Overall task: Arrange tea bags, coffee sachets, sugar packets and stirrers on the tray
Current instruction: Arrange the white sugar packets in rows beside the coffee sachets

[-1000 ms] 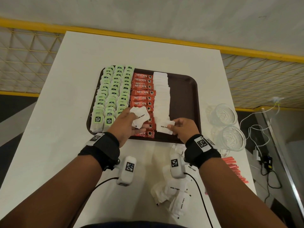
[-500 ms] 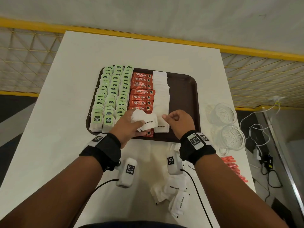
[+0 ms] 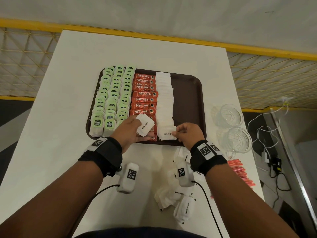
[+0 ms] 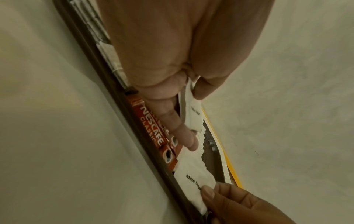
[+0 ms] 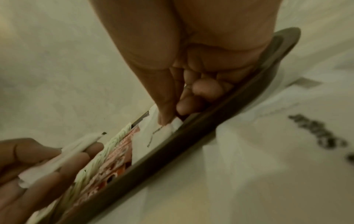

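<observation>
A brown tray (image 3: 188, 93) holds green tea bags (image 3: 111, 100) in rows at the left, then red coffee sachets (image 3: 145, 99), then a column of white sugar packets (image 3: 165, 100). My left hand (image 3: 137, 133) grips a small stack of sugar packets (image 3: 145, 126) above the sachets' near end. My right hand (image 3: 175, 133) pinches the right edge of the nearest sugar packet (image 3: 167, 133), which lies at the column's front end. In the left wrist view my right thumb (image 4: 208, 192) lies on that packet (image 4: 193, 174). Red stirrers (image 3: 240, 172) lie on the table at the right.
Loose sugar packets (image 3: 178, 198) lie on the white table (image 3: 51, 134) in front of the tray, between my forearms. Two glass bowls (image 3: 229, 115) stand right of the tray. Cables hang past the table's right edge. The tray's right third is bare.
My right hand moved left with a sugar packet and set it on the near end of the sugar column. My left hand shifted slightly right with its packets.
</observation>
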The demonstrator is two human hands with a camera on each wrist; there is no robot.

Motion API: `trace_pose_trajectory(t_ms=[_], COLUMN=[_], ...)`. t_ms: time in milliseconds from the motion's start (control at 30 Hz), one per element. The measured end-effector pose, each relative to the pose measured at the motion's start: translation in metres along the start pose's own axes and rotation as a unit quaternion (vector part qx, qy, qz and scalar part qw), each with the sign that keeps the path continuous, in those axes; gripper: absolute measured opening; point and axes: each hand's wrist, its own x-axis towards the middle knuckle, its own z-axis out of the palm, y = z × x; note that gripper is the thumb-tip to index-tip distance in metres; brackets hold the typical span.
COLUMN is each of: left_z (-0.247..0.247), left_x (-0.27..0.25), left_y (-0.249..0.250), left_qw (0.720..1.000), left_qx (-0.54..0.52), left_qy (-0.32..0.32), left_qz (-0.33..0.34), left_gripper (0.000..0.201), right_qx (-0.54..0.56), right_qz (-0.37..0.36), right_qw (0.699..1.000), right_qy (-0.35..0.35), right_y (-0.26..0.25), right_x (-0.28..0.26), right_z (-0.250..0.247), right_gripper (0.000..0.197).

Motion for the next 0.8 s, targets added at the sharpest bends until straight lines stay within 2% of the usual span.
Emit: trace_pose_trajectory(t_ms=[100, 267, 433, 533, 633, 800], left_z=[0.0, 0.001, 0.003, 0.007, 0.013, 0.017], left_x=[-0.001, -0.003, -0.006, -0.006, -0.006, -0.004], left_y=[-0.001, -0.003, -0.005, -0.008, -0.009, -0.009], left_qw=[1.0, 0.997, 0.988, 0.979, 0.973, 0.977], left_qx=[0.014, 0.077, 0.145, 0.192, 0.216, 0.202], left_qy=[-0.006, -0.012, -0.02, -0.028, -0.033, -0.031], left_qz=[0.004, 0.022, 0.048, 0.062, 0.072, 0.06], left_gripper=[0.03, 0.035, 0.034, 0.036, 0.037, 0.031], right_qx=[-0.039, -0.068, -0.015, 0.009, 0.027, 0.065], right_qz=[0.013, 0.019, -0.033, -0.079, -0.085, -0.071], right_qw=[0.999, 0.997, 0.996, 0.997, 0.992, 0.993], right_qy=[0.027, 0.031, 0.083, -0.003, -0.089, -0.074], right_y=[-0.001, -0.005, -0.014, -0.025, -0.027, -0.015], right_x=[0.003, 0.002, -0.009, -0.016, -0.019, -0.019], right_z=[0.005, 0.013, 0.007, 0.001, -0.003, -0.009], right_gripper=[0.016, 0.021, 0.027, 0.027, 0.017, 0.009])
